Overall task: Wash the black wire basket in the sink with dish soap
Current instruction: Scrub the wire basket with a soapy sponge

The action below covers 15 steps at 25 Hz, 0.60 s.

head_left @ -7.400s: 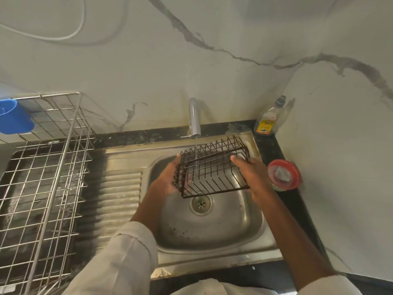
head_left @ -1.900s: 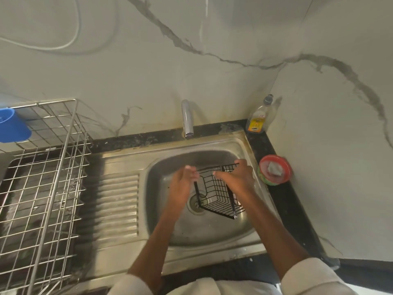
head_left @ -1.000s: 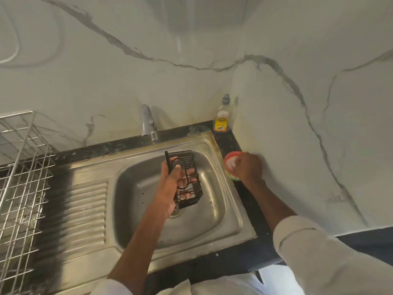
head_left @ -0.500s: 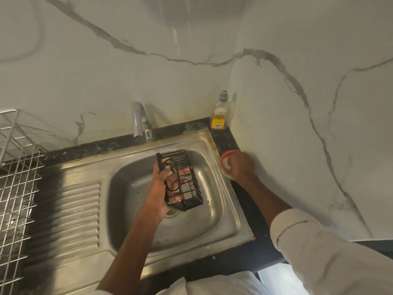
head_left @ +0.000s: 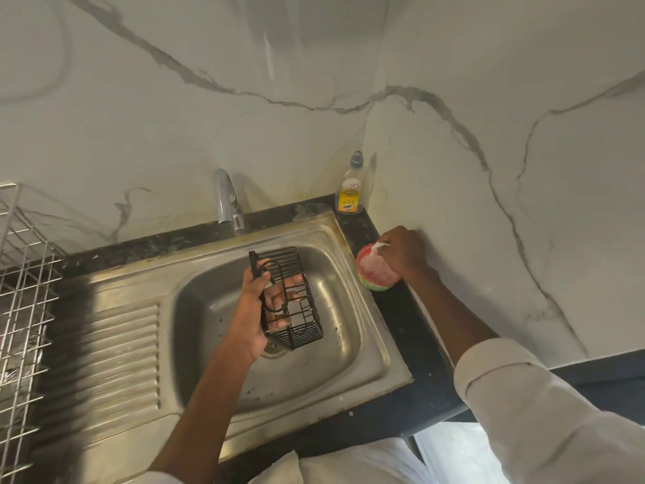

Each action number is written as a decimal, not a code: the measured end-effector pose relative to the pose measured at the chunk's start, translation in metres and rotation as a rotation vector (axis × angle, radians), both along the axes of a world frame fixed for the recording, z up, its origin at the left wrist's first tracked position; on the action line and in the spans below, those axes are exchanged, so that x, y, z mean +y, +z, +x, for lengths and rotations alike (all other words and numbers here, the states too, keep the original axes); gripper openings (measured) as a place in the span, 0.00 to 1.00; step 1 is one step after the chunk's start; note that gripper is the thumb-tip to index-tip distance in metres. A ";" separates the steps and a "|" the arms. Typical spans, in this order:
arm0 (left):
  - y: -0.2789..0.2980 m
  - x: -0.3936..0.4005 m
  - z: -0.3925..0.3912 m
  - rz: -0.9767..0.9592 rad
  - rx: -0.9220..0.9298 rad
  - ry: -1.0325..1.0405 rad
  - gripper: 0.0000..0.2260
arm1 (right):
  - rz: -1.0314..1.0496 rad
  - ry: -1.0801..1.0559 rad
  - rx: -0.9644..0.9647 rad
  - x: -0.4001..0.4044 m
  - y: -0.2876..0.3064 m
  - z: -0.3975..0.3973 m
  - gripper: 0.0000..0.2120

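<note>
- A white sleeve (head_left: 544,410) of soft, creased cloth covers the right forearm at about 4 o'clock, rolled back above the wrist; the bare left forearm rises from the bottom edge at 6 o'clock.
- The left hand (head_left: 253,309) is clamped on the black wire basket (head_left: 288,298): the thumb lies over one end panel, and the fingers show through the grid from the far side.
- That basket is a small oblong cage of thin, dark coated wire with evenly spaced bars. It is held tilted on end above the bowl of the sink (head_left: 104,347), over the drain (head_left: 274,351), clear of the steel.
- The sink is dull, scuffed stainless steel, its bowl rounded at the corners, with a ribbed draining board pressed into the sheet toward 9 o'clock.
- A black speckled stone surface (head_left: 408,330) frames the sink along the far and right edges.
- The right hand (head_left: 401,255), at 2 o'clock, is curled with fingers pinched together on a small pale scrub pad (head_left: 377,246), touching the top of a round tub (head_left: 376,274). The tub has a red rim, green showing low on its side, and pinkish paste inside.
- At the left edge, around 9 o'clock, stands a silvery wire dish rack (head_left: 24,291) with an open square mesh.
- A curved chrome tap (head_left: 227,200) stands behind the bowl at 12 o'clock.
- A clear plastic dish soap bottle (head_left: 350,188) with yellow liquid and a grey cap stands upright in the corner at 1 o'clock.
- Behind everything are glossy white marble-patterned walls (head_left: 209,110) with grey veins.
</note>
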<state>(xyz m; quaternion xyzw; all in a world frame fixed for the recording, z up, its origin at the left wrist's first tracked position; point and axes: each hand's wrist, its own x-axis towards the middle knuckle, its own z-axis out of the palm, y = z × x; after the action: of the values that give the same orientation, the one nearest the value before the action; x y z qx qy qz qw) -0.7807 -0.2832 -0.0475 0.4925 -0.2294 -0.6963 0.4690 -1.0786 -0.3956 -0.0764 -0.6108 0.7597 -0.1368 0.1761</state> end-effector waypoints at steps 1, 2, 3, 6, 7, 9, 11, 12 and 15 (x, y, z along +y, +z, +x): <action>0.003 0.001 0.000 -0.005 0.018 -0.003 0.16 | -0.017 -0.007 -0.001 0.001 0.004 0.000 0.09; 0.005 0.003 0.000 -0.014 0.037 0.001 0.17 | -0.032 -0.007 0.004 0.003 0.007 0.002 0.08; 0.007 0.003 0.000 -0.023 0.056 0.004 0.17 | -0.047 -0.008 0.014 0.005 0.010 0.003 0.08; 0.007 0.002 0.002 -0.045 0.095 0.001 0.18 | -0.086 -0.015 0.035 0.009 0.017 0.008 0.09; 0.006 0.002 0.002 -0.044 0.100 0.000 0.18 | -0.100 -0.021 0.039 0.009 0.020 0.009 0.08; 0.006 0.002 0.004 -0.040 0.116 -0.008 0.18 | -0.138 -0.028 0.064 0.011 0.030 0.012 0.08; 0.006 0.001 0.005 -0.021 0.150 -0.002 0.19 | -0.246 -0.029 0.082 0.014 0.037 0.016 0.10; 0.005 0.001 0.007 -0.001 0.173 0.006 0.18 | -0.283 -0.042 0.062 0.016 0.036 0.018 0.11; -0.003 -0.004 0.016 0.050 0.289 -0.014 0.15 | -0.112 -0.099 0.061 0.024 0.011 0.030 0.13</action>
<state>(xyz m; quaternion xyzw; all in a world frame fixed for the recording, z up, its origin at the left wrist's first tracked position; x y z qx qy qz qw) -0.7650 -0.2876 -0.0504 0.3973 -0.1454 -0.7686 0.4799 -1.0482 -0.3711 -0.0657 -0.5851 0.7853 -0.1688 0.1116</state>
